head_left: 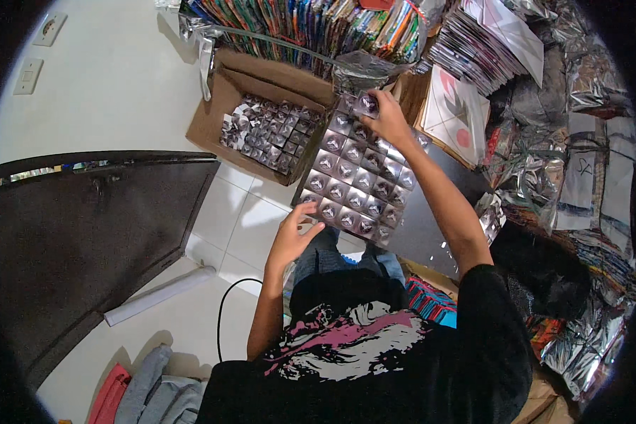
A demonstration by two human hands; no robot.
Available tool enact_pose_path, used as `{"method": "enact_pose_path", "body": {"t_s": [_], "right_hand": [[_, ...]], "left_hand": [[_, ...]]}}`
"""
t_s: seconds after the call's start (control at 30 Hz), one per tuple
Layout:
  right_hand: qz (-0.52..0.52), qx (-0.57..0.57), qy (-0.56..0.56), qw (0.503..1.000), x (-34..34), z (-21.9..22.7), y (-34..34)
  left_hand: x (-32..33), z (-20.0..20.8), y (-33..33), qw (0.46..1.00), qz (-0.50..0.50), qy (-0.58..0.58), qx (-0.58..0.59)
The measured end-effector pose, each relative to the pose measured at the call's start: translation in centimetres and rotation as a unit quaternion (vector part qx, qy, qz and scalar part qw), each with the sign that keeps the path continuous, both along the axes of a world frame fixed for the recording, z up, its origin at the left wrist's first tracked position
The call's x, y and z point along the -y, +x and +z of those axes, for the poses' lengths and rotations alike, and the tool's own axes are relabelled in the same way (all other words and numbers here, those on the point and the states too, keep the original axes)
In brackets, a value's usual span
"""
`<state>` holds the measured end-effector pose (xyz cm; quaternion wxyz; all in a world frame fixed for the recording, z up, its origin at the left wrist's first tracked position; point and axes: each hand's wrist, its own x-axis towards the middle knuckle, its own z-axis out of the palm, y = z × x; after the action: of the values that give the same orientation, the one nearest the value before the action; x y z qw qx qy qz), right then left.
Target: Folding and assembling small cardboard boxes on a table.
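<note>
Left hand (290,239), thumb and fingers spread, at the near left corner of the silver grid (350,177) on a dark table (434,219). Right hand (389,120) pinching one box (367,105) at its far edge. Left of the grid: a carton (272,79) of boxes.

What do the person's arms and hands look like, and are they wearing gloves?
No gloves! The left hand and right hand are bare, and I see no watch. The forearms are uncovered too. The right sleeve is short, loose and plain black, part of a black T-shirt with a pink and whitish print.
</note>
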<state>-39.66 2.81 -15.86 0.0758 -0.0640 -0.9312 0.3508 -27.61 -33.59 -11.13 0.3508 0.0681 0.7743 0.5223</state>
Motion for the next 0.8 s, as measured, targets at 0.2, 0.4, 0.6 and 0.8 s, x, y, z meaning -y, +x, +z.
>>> {"method": "enact_pose_path", "body": {"t_s": [0.2,0.4,0.6,0.8], "right_hand": [[0.01,0.005,0.004,1.0,1.3,-2.0,-3.9],[0.017,-0.012,0.024,0.999,1.7,-3.3,-4.1],[0.024,-0.002,0.042,0.999,2.4,-3.1,-4.1],[0.009,-0.007,0.056,0.998,2.4,-2.2,-2.9]], "left_hand": [[1.6,-1.4,0.0,0.999,0.038,0.013,0.016],[1.6,-2.1,0.0,0.999,0.034,0.014,0.024],[1.4,-2.3,0.0,0.999,0.025,0.018,0.017],[1.1,-1.5,-0.1,1.0,0.014,0.015,0.015]]}}
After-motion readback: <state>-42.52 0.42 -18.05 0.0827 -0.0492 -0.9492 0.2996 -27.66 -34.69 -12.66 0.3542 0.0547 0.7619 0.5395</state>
